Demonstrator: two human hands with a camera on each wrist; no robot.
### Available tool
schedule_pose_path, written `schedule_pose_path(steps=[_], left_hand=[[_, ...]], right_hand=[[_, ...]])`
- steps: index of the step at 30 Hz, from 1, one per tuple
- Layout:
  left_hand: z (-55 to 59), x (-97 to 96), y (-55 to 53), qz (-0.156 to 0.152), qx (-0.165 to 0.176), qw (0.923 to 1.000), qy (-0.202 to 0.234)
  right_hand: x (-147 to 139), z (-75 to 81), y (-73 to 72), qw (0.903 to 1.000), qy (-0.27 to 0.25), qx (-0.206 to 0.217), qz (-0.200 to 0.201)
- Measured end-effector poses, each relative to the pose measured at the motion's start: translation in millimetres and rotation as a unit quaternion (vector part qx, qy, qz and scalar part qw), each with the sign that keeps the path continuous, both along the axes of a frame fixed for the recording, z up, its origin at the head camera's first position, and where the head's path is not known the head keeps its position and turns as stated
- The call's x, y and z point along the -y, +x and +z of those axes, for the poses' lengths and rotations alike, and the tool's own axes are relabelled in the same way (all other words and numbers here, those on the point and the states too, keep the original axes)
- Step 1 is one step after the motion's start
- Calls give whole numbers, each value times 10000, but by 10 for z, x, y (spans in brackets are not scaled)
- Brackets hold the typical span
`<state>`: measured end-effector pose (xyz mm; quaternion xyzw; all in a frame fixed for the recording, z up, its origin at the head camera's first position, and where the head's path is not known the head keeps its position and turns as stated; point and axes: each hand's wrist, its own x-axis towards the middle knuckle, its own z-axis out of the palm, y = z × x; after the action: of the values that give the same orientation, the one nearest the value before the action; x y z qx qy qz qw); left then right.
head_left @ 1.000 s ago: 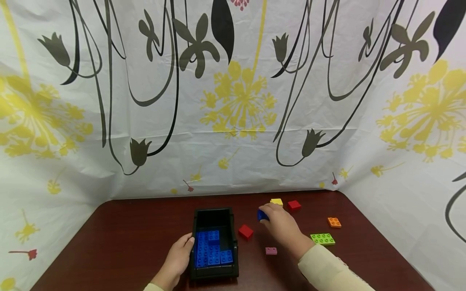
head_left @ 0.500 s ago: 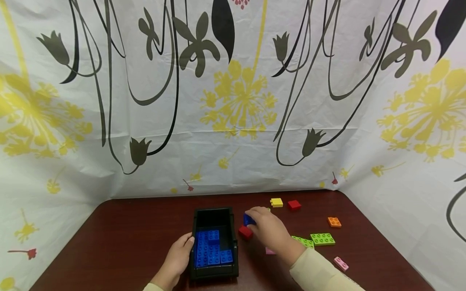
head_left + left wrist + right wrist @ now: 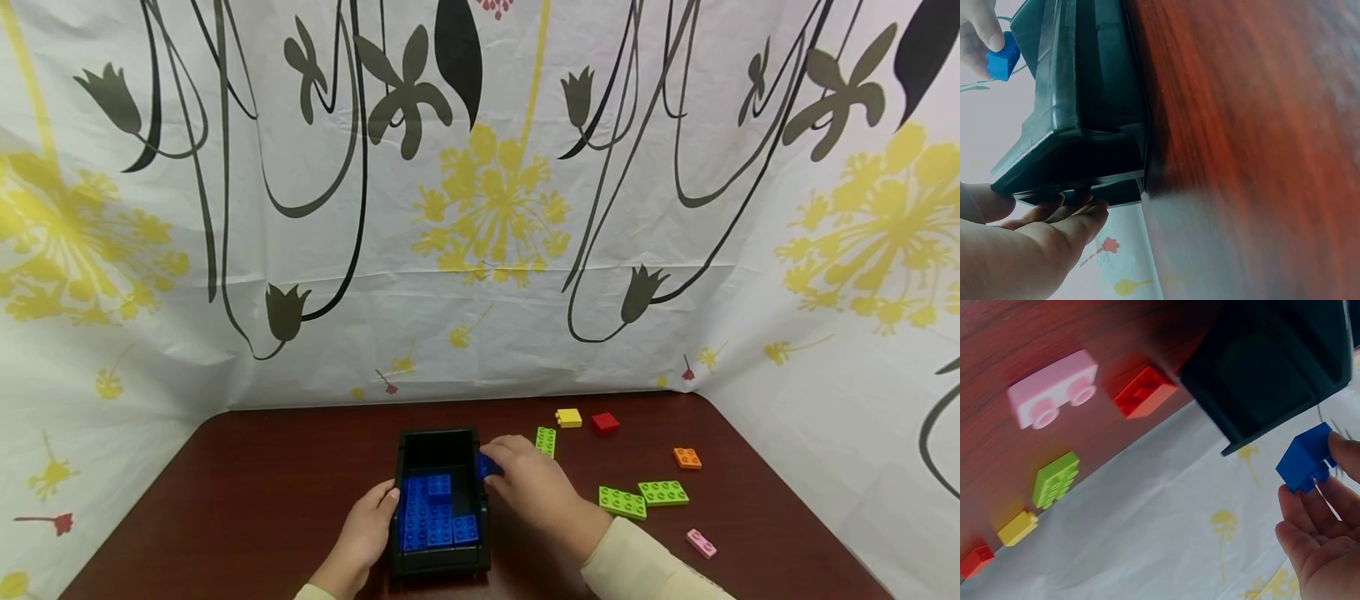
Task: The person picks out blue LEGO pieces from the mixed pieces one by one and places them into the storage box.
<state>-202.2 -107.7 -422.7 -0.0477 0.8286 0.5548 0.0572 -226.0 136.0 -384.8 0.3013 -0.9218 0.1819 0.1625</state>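
A black plastic bin [image 3: 442, 562] stands on the table with several blue building bricks [image 3: 439, 518] in it, mostly toward the near end. My left hand [image 3: 362, 533] grips the bin's left wall; in the left wrist view the thumb lies on one side and the fingers on the other. Between thumb and fingers of my right hand [image 3: 536, 487] is one blue brick [image 3: 1307, 456], held at the right rim of the bin. The right wrist view shows its studs, with the bin's outer wall [image 3: 1266, 369] beside it. In the head view the right hand hides part of that brick.
Right of the bin lie three lime green bricks [image 3: 622, 502], a yellow brick [image 3: 568, 418], a red brick [image 3: 605, 423], an orange brick [image 3: 687, 457] and a pink brick [image 3: 701, 543]. Another red brick [image 3: 1145, 392] sits near the bin. A patterned cloth [image 3: 480, 333] hangs behind the table.
My right hand has carried the blue brick left, from the middle of the loose bricks to the bin's right rim, uncovering green and pink bricks. The left hand and bin stay put.
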Motion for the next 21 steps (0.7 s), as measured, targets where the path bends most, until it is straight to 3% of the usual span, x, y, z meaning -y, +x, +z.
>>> schedule_pose_path(steps=[8, 21], left_hand=[[-5, -5, 2, 27, -19, 10000, -14], [-15, -4, -1, 98, -89, 9999, -29]], right_hand=[[107, -7, 33, 9992, 69, -303, 239], [232, 7, 39, 9984, 335, -164, 414]])
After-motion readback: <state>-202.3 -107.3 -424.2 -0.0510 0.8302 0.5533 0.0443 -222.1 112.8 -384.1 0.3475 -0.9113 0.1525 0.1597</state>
